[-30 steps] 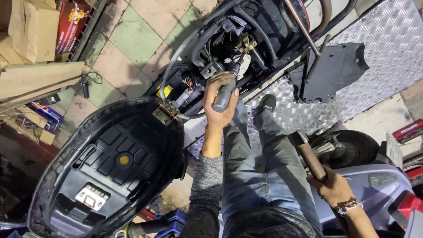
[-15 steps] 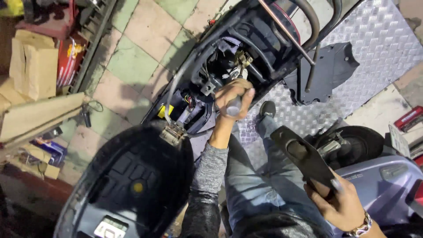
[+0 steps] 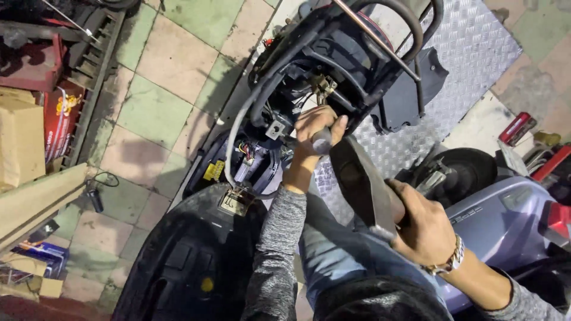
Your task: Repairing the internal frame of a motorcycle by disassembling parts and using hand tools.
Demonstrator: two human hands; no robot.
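both hands clenched: left hand (image 3: 314, 132) stretched forward, right hand (image 3: 423, 229) nearer, wrist bent.

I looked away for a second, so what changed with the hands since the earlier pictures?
The right hand lifted its dark flat panel up toward the scooter frame. The left hand kept its grip on the grey-handled tool at the frame.

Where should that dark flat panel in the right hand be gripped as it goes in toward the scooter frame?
Probably at its near narrow end, coming from the rider's side, as the right hand does now. The dark panel is long and slanted, its far end pointing at the open frame beside the left hand, so that end needs to remain free.
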